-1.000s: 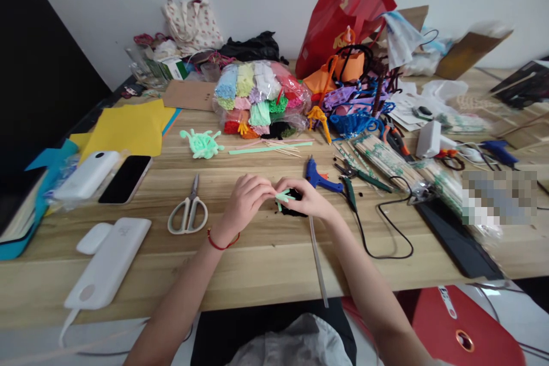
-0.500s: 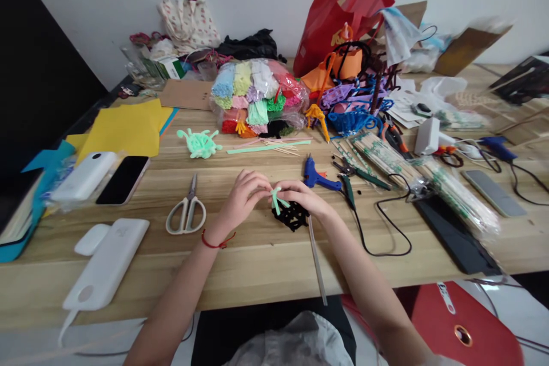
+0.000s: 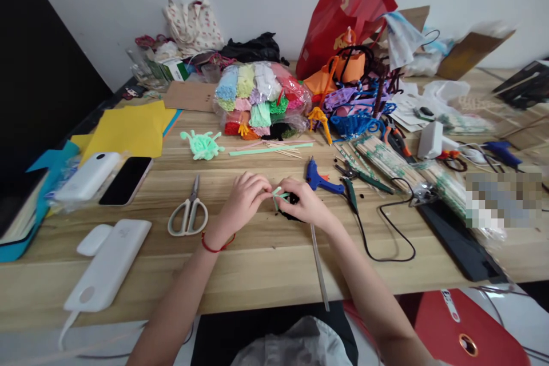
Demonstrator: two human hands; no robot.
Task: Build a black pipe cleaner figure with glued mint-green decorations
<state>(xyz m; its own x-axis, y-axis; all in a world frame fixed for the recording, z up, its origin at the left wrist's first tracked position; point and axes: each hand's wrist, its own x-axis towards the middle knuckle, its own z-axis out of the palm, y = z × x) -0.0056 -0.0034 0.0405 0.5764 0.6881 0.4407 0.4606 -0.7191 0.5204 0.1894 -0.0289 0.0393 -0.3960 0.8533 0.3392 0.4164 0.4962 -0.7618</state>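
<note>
Both my hands meet over the middle of the wooden table. My left hand, with a red cord round the wrist, pinches short mint-green pipe-cleaner pieces with closed fingers. My right hand holds the other side of the same green pieces, its fingers curled over a small black pipe-cleaner piece that lies under it. A clear glue stick lies on the table below my right wrist. White-handled scissors lie left of my left hand.
A blue glue gun with a black cord lies right of my hands. A bag of coloured pipe cleaners, a green pipe-cleaner figure, a red bag, skewer packs, yellow paper, a phone and power banks crowd the table.
My hands have turned the green pieces slightly, and my right hand has closed back over the black piece that showed below it half a second ago. Everything else on the table stays put.
</note>
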